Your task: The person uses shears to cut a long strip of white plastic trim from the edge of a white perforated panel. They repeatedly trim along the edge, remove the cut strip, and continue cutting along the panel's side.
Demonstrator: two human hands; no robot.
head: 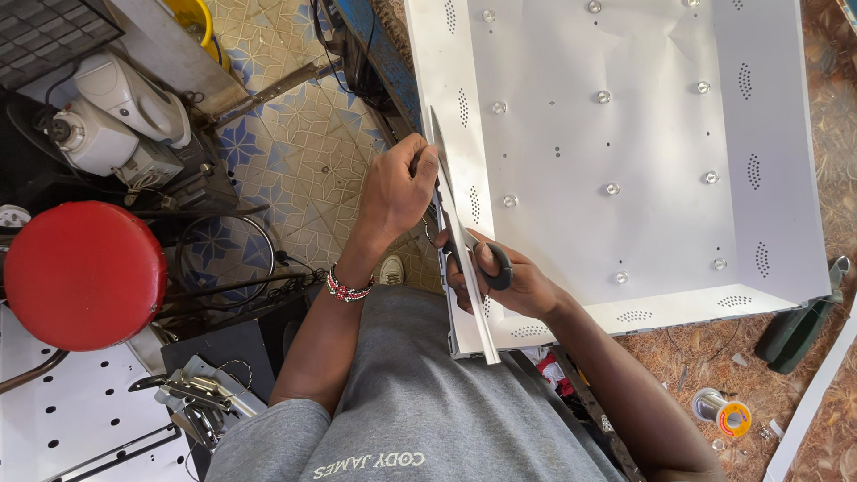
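The scissors' blades [444, 192] are mostly hidden behind the left hand [395, 192], and the white panel [625, 134] is apparently cut off at the top edge.

Grey short-sleeved T-shirt [428, 393], red beaded bracelet [346, 287] on left wrist

Patterned tile floor [303, 152], red stool [85, 272], wooden worktable [714, 366].

Open floor [295, 152] lay left of the left hand [395, 192], bounded by cables [223, 254] and a red stool [85, 275]. The white panel [625, 152] blocked the right; its raised edge [455, 134] stood against both hands. Beyond the right hand [509, 284], a solder spool [721, 412] and dark tool [797, 332] cluttered the tabletop.
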